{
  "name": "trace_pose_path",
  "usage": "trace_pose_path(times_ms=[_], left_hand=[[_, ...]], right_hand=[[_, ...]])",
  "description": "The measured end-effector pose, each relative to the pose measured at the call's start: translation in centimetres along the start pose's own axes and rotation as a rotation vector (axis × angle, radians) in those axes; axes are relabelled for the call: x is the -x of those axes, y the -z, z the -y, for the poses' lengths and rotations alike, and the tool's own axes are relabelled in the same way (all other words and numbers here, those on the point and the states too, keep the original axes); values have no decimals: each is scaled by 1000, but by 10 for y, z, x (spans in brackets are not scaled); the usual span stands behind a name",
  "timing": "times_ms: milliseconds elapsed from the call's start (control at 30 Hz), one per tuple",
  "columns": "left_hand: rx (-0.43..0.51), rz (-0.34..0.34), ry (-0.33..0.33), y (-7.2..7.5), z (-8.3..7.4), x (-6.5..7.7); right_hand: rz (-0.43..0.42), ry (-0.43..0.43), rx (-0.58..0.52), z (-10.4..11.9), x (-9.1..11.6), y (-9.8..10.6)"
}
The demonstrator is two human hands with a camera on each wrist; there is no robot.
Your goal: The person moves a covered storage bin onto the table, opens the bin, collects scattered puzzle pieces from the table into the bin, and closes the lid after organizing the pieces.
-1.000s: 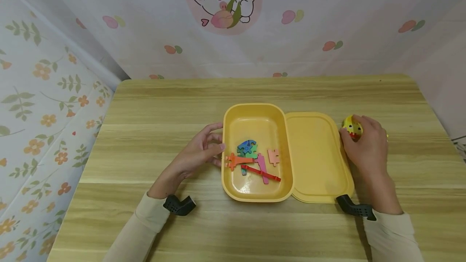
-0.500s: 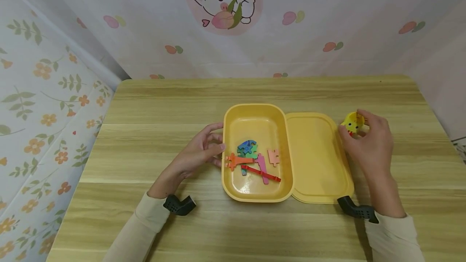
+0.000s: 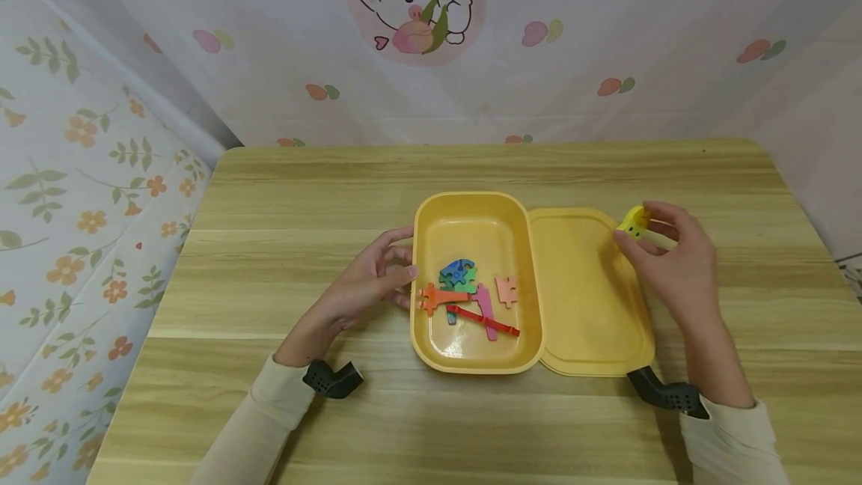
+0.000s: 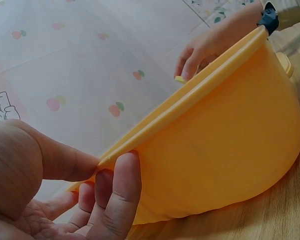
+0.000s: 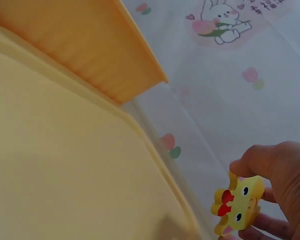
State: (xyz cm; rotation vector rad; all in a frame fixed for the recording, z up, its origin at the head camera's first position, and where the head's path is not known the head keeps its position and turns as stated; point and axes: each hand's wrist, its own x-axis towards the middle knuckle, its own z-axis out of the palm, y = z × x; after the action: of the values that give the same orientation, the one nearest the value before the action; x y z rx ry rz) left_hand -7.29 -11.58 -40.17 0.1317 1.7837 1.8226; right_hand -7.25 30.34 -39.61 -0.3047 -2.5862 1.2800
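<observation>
At its left side, my left hand (image 3: pixel 367 279) grips the yellow plastic box (image 3: pixel 478 204). In the left wrist view, thumb and fingertips (image 4: pixel 126 172) pinch the rim. Inside lie an orange puzzle piece (image 3: pixel 441 296), a pink one (image 3: pixel 486 313), a pale pink one (image 3: pixel 506 290), overlapping blue and green ones (image 3: pixel 458 272), and a red notched strip (image 3: pixel 481 319). My right hand (image 3: pixel 680 253) pinches a yellow animal-face puzzle piece (image 5: pixel 242 202) between thumb and fingers, above the lid's far right corner. The face has black eyes and red notched parts; fingers hide some of it.
The yellow lid (image 3: pixel 589 290) lies flat against the box's right side. All this stands on a wood-grain table (image 3: pixel 303 193). Behind it hangs a curtain (image 3: pixel 572 58) with a rabbit print, and a floral cloth (image 3: pixel 94 245) hangs at the left.
My right hand has lifted the yellow puzzle piece from the table beside the lid and carried it slightly left, tilting it. The left hand and the box have stayed put.
</observation>
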Motion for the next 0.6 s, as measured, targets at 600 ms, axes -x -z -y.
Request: trace_pose_path(times_ms=[600], left_hand=[[2,-5,-2,-1,0,0]], right_hand=[[221,-4,-222,21,8,-11]])
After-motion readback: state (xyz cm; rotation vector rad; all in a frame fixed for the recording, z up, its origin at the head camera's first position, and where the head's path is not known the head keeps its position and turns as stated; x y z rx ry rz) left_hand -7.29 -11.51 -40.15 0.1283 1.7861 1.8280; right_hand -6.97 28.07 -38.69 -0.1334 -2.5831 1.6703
